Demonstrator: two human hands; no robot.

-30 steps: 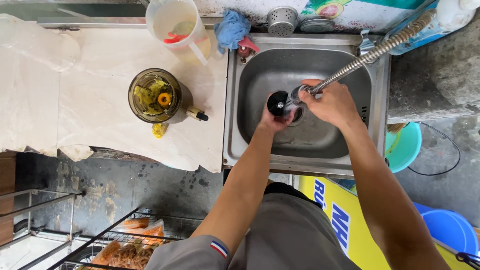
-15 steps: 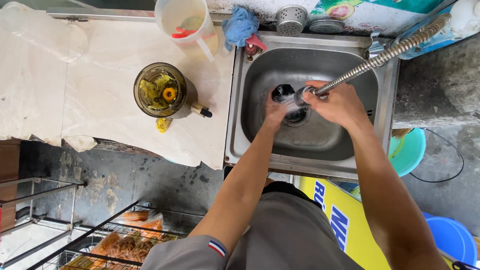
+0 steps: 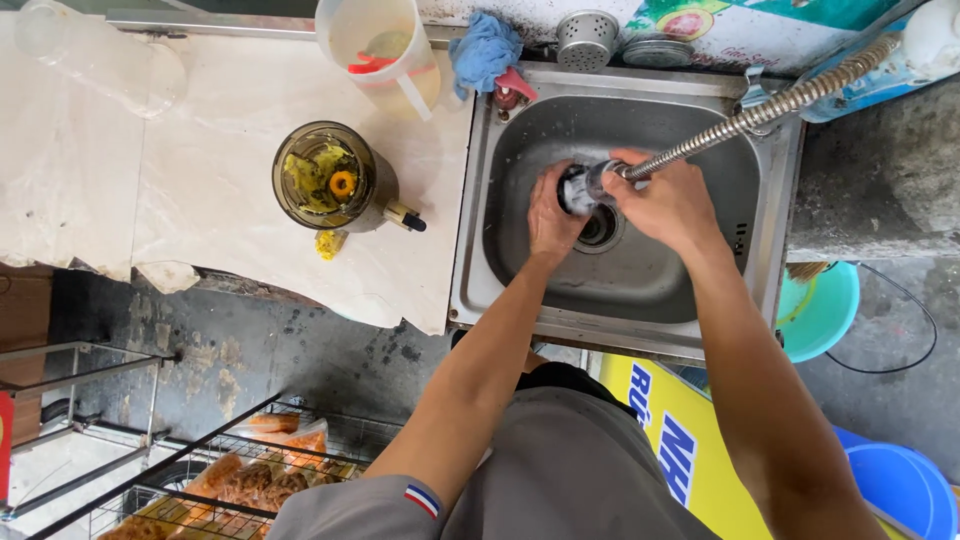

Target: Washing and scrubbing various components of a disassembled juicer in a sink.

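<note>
Since a moment ago our left hand (image 3: 553,215) has closed around the small dark round part (image 3: 574,189) over the steel sink (image 3: 620,290) drain, while our right hand (image 3: 668,200) grips the coiled metal spray hose (image 3: 760,115), rinsing it; turning it next seems needed.

Left of my hands, the pale counter (image 3: 200,200) carries a juicer bowl (image 3: 330,185), a plastic jug (image 3: 375,45), perhaps pulp (image 3: 328,243).

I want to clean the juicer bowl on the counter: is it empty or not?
Not empty. The juicer bowl stands upright, with yellow-green pulp inside around an orange centre piece.
</note>
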